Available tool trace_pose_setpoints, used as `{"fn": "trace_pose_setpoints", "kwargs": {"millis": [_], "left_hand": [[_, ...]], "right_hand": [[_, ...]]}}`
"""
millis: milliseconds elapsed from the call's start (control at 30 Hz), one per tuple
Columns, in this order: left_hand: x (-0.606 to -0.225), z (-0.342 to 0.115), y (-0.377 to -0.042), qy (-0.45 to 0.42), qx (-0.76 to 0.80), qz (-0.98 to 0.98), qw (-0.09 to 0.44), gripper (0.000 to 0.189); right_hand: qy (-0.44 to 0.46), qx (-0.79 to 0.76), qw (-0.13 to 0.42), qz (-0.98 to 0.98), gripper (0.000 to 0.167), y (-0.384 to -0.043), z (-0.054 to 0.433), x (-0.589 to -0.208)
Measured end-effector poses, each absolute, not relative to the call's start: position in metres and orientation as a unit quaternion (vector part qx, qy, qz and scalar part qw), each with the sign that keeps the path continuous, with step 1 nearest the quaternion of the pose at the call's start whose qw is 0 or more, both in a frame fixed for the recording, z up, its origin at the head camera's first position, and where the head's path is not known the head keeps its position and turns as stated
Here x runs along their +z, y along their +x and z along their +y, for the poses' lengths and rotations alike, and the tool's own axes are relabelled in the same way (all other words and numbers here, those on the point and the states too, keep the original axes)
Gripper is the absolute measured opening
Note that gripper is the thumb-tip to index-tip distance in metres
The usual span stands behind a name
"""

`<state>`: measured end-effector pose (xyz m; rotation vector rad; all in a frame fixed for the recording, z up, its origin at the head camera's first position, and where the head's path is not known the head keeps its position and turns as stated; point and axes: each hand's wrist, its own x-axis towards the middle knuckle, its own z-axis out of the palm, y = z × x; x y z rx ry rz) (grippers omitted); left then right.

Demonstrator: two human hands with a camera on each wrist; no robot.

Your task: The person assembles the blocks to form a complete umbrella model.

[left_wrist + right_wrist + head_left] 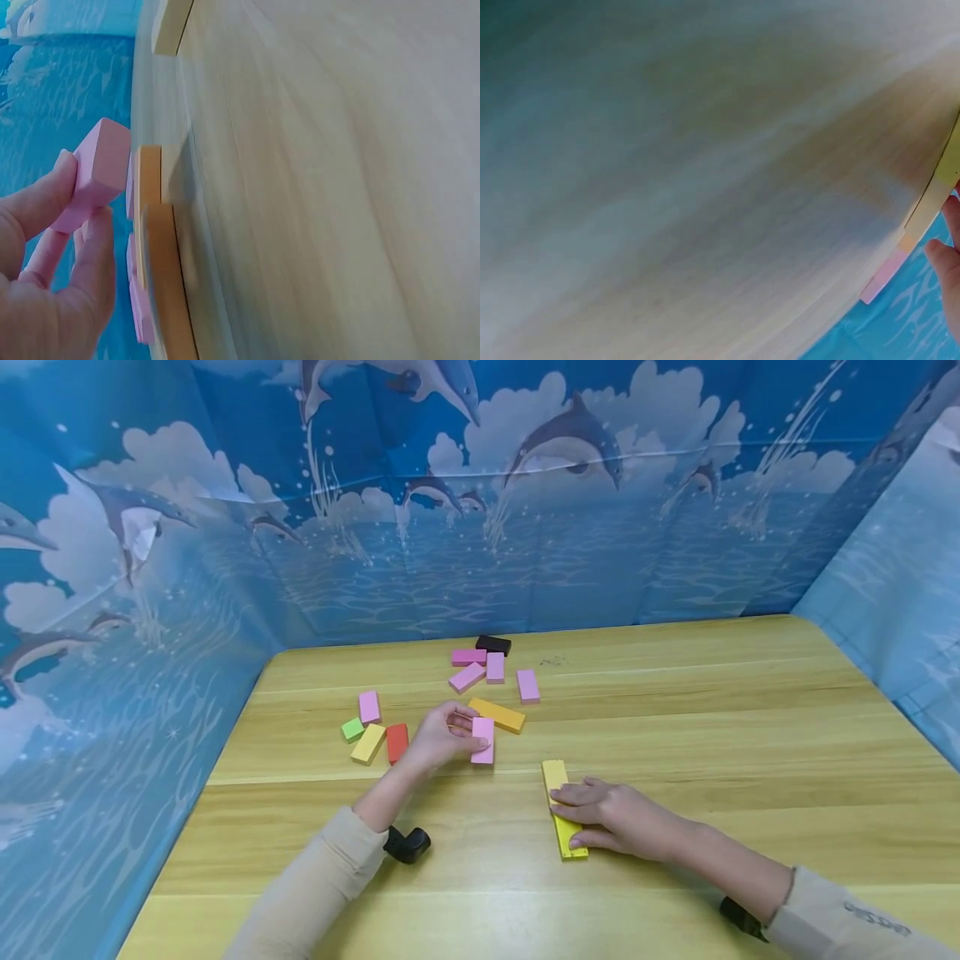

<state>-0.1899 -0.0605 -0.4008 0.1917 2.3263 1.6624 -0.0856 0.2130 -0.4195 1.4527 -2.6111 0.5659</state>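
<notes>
The left hand (pixel 447 737) pinches a pink block (pixel 483 741) just below the frame's centre; a loosening grip could drop it, or a careless turn knock the orange block (pixel 498 716) beside it. Lower right of centre, the right hand (pixel 618 818) rests extended fingers on a yellow strip (pixel 564 827), which uneven pressure could skew.

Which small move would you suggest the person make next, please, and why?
I would probably bring the pink rectangular block across to the yellow rectangular strip: the left hand already pinches the block, the right hand rests on the strip, and bare wood-grained tabletop separates block and strip.
</notes>
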Motion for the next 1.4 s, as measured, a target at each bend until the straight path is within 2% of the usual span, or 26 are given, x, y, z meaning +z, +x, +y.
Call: {"fn": "trace_pose_setpoints", "kwargs": {"millis": [433,767,1000,1400], "left_hand": [[-0.413,-0.014,-0.189,0.087,0.628,0.76,0.142,0.039],[-0.422,0.015,-0.182,0.07,0.648,0.752,0.095,0.037],[-0.423,0.025,-0.18,0.057,0.638,0.765,0.069,0.036],[-0.426,0.028,-0.18,0.08,0.579,0.81,0.049,0.038]], "right_hand": [[0.478,0.188,0.048,-0.857,0.044,-0.085,0.213,-0.418],[0.479,0.183,0.054,-0.856,0.044,-0.085,0.214,-0.419],[0.502,0.166,0.086,-0.844,0.044,-0.086,0.214,-0.422],[0.506,0.16,0.094,-0.842,0.045,-0.086,0.214,-0.422]]}}
